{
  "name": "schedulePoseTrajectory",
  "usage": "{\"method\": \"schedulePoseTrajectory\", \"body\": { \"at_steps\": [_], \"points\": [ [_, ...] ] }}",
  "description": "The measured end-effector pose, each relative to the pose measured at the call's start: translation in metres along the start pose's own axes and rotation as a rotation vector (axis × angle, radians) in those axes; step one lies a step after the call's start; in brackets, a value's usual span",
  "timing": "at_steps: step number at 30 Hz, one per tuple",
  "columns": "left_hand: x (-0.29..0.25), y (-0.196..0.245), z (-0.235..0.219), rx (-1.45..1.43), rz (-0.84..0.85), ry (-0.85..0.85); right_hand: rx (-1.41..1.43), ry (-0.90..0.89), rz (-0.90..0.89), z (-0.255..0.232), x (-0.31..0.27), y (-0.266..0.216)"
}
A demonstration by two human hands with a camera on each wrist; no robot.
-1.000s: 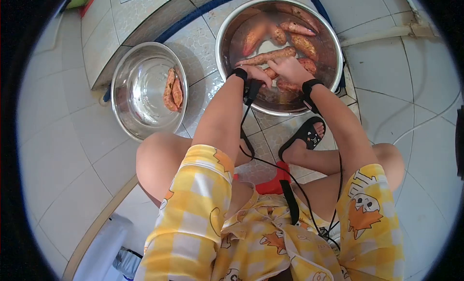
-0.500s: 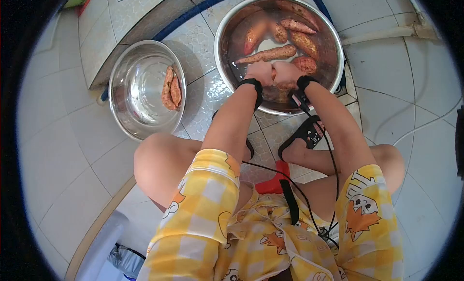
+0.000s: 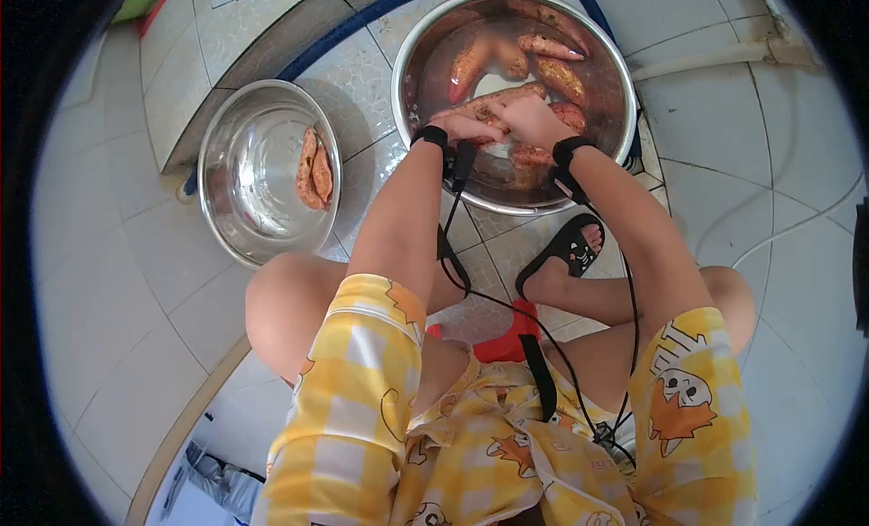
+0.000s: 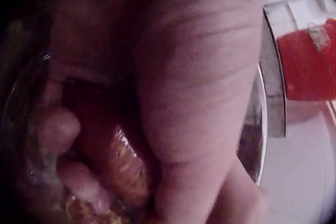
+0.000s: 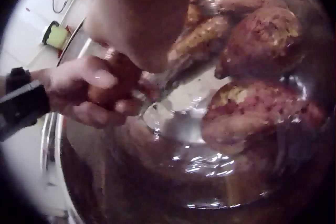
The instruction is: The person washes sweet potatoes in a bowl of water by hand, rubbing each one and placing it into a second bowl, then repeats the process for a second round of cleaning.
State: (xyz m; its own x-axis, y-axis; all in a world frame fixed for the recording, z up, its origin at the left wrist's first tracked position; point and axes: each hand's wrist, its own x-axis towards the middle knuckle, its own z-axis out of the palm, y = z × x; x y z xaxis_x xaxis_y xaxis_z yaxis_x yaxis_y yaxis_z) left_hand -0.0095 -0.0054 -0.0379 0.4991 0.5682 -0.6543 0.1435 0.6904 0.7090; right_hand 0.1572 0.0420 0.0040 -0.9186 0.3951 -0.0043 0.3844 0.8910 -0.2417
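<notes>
In the head view, both hands are low in a large steel basin [image 3: 398, 100] of water. My left hand [image 3: 463, 128] [image 4: 199, 71] [image 5: 86, 92] grips a reddish sweet potato [image 4: 123, 166] [image 5: 118, 79], its thumb and fingers curled round it in the right wrist view. Close against that potato is my right hand [image 3: 534, 123] [image 5: 142, 19]; its fingertips are hidden. A long sweet potato [image 3: 520, 93] lies just beyond the hands. Several others, such as a reddish one [image 3: 468, 69] and a spotted one [image 3: 561, 78] [image 5: 260, 43], lie in the water.
Left of the large basin stands a smaller steel basin [image 3: 210, 205] with two sweet potatoes [image 3: 312, 168] inside. A raised tiled ledge [image 3: 258, 51] borders the floor behind. Black cables [image 3: 552, 345] hang between the arms, near a sandalled foot [image 3: 575, 250].
The hands came together over the held potato, then moved apart again, the left one to the left with its wrist turned. The view has shifted slightly.
</notes>
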Motion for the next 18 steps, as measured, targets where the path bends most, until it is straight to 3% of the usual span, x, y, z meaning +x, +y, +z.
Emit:
{"method": "schedulePoseTrajectory", "body": {
  "at_steps": [3, 5, 8, 11, 14, 15, 18],
  "points": [
    [0.018, -0.016, -0.003, 0.302, 0.032, 0.290, 0.170, -0.256, 0.252, 0.023, -0.004, 0.002],
    [0.022, -0.012, 0.002, 0.658, -0.028, 0.385, 0.178, -0.256, 0.299, 0.034, -0.004, 0.002],
    [0.030, -0.021, 0.004, 0.685, -0.019, 0.397, 0.176, -0.266, 0.375, 0.036, -0.004, -0.009],
    [0.029, -0.036, 0.012, 0.910, 0.122, 0.595, -0.001, -0.211, 0.405, 0.042, -0.009, -0.014],
    [-0.004, -0.002, 0.033, 0.992, -0.159, 0.581, -0.143, -0.213, 0.321, 0.046, -0.011, -0.015],
    [-0.003, -0.003, 0.035, 1.006, -0.173, 0.617, -0.172, -0.228, 0.280, 0.044, -0.011, -0.014],
    [-0.004, 0.002, 0.037, 0.895, -0.252, 0.695, -0.191, -0.155, 0.450, 0.040, -0.006, -0.014]
  ]
}}
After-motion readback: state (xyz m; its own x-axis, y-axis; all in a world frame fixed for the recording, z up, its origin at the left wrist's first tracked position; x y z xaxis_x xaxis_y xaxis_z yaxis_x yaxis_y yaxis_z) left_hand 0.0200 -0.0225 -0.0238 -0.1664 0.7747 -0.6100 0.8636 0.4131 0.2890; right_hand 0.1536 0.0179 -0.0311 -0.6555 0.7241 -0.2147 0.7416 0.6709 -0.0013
